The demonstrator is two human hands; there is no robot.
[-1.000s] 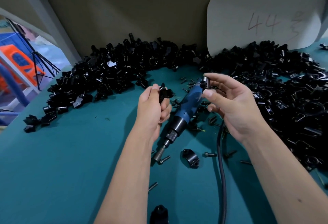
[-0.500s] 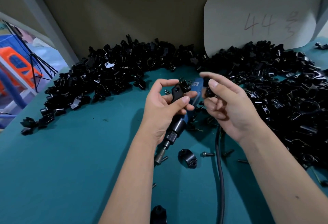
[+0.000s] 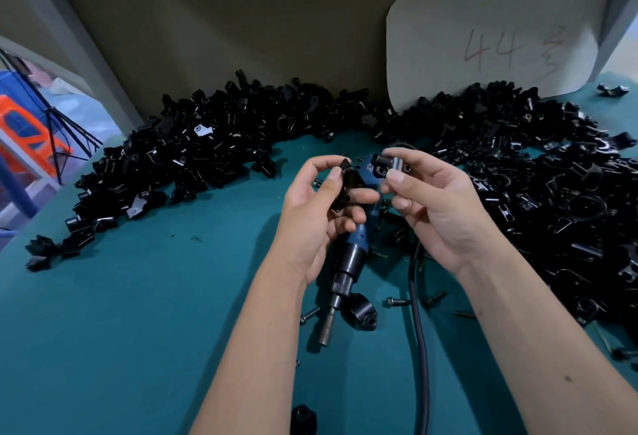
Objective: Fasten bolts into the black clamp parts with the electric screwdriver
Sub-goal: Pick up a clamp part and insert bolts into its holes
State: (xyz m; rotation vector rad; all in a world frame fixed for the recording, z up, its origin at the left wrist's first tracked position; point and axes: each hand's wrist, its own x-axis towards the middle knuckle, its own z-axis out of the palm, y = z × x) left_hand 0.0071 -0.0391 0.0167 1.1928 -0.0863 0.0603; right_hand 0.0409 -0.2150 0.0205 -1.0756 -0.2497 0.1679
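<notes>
I see a black clamp part (image 3: pixel 343 188) pinched in my left hand (image 3: pixel 321 207), thumb on its near face and fingers curled behind it, held above the table. Just to its right, my right hand (image 3: pixel 435 207) grips a second clamp piece (image 3: pixel 388 162) between thumb and forefinger, its bolt holes turned toward me. The two pieces sit close together but apart, not yet mated.

Below the hands the electric screwdriver (image 3: pixel 350 258) lies flat on the table, blue body away from me and its metal bit pointing toward me. Neither hand touches it. Its black cable (image 3: pixel 419 331) runs down past my right forearm to the bottom edge. A finished-looking clamp ring (image 3: pixel 359 312) rests just right of the bit, and loose bolts (image 3: pixel 397 301) are scattered near it on both sides. Another black part (image 3: pixel 303 417) sits at the bottom edge between my forearms.

The table (image 3: pixel 138 314) is covered in a teal mat. A long heap of black clamp parts (image 3: pixel 207 155) curves along the back and left, and a denser pile (image 3: pixel 552 186) fills the right side. Behind them stands a drab wall, with a pale rounded card (image 3: pixel 490 41) marked "44" leaning against it. At far left, past a grey frame post (image 3: pixel 86 55), I make out an orange stool (image 3: pixel 24 131) and blue objects, blurred.
</notes>
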